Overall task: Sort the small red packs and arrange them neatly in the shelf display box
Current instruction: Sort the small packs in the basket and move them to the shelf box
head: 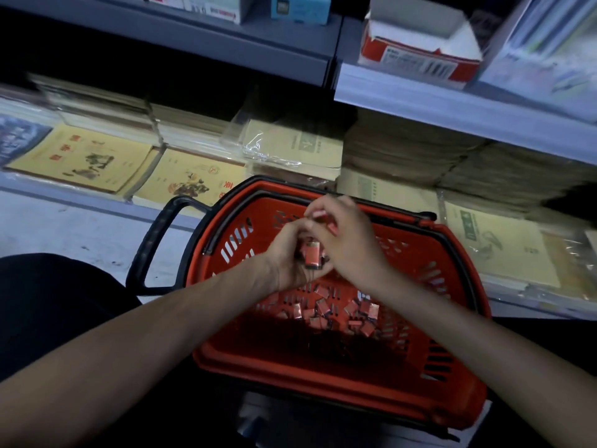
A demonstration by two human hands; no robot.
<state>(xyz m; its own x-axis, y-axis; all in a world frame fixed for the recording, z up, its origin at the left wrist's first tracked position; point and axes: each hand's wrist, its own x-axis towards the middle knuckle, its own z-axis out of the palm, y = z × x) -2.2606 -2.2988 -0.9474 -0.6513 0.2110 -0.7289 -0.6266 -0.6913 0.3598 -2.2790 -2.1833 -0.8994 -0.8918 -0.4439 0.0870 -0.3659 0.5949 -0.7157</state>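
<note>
Both hands meet above a red shopping basket (452,376). My left hand (287,253) cups a small stack of red packs (311,255), fingers curled round them. My right hand (347,236) closes over the stack from the right, and its fingers pinch a pack at the top. Several loose small red packs (336,313) lie scattered on the basket's floor below the hands. The red and white display box (416,58) stands open on the upper right shelf, its inside white and bare as far as I can see.
The basket has a black handle (155,240) at its left. Stacks of yellow exercise books (84,156) fill the lower shelf behind it. A grey upper shelf edge (452,105) juts out at the right. My dark-clothed knee (48,302) is at the left.
</note>
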